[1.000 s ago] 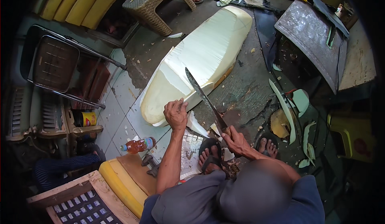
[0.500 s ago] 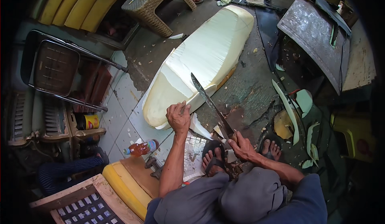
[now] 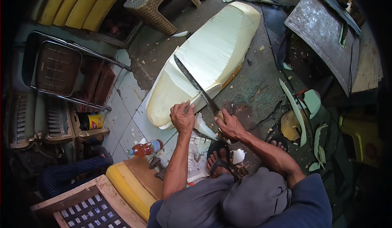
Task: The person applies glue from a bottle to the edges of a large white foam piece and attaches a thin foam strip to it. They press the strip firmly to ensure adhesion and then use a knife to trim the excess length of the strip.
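Note:
A long, cream foam seat pad (image 3: pixel 222 40) lies slantwise on the floor in front of me, rounded at both ends. My right hand (image 3: pixel 229 126) is closed round the handle of a long knife (image 3: pixel 192 78). Its dark blade lies across the pad, by the step between the smooth far part and the trimmed near part. The tip points to the far left. My left hand (image 3: pixel 182 117) grips the pad's near edge with bent fingers, left of the knife handle. A thin foam offcut (image 3: pixel 204 127) sits between my hands.
A bottle of reddish-brown liquid (image 3: pixel 145 148) lies near my left forearm. Long foam strips (image 3: pixel 295 111) are scattered to the right. A woven stool (image 3: pixel 161 5) stands beyond the pad, a folded metal chair (image 3: pixel 57 67) at left. A grey curved panel (image 3: pixel 320 34) is at far right.
My right hand has moved forward and left, bringing the blade across the pad. My left hand has shifted slightly, its fingers more spread. A white foam scrap now shows beside my foot.

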A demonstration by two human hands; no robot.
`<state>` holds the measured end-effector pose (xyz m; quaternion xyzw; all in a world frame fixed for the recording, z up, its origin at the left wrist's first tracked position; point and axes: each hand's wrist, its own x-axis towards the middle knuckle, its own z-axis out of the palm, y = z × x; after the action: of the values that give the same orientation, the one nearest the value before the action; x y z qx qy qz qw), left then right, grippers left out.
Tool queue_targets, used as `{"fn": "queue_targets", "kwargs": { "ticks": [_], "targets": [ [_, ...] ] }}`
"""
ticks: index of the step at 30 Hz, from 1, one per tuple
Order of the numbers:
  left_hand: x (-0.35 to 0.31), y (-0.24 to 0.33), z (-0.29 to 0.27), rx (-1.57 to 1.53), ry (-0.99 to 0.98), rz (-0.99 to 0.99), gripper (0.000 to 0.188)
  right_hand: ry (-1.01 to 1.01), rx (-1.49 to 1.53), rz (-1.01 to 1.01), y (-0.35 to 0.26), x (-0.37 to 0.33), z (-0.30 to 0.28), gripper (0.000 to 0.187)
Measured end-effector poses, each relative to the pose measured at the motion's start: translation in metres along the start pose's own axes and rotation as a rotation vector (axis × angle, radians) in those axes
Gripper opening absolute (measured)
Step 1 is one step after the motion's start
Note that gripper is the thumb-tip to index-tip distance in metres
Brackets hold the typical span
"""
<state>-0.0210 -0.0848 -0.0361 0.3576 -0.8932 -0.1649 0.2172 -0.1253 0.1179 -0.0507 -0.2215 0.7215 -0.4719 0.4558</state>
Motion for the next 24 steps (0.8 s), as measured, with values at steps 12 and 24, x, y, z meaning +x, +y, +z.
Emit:
{"fn": "queue_targets", "kwargs": {
  "ticks": [12, 24],
  "targets": [
    [0.002, 0.001, 0.0, 0.006, 0.024, 0.022, 0.024, -0.048, -0.024, -0.037, -0.006, 0.019, 0.011, 0.042],
    [0.006, -0.003, -0.005, -0.037, -0.012, 0.027, 0.018, -0.094, -0.059, 0.015, 0.003, -0.034, 0.001, 0.042]
  ]
}}
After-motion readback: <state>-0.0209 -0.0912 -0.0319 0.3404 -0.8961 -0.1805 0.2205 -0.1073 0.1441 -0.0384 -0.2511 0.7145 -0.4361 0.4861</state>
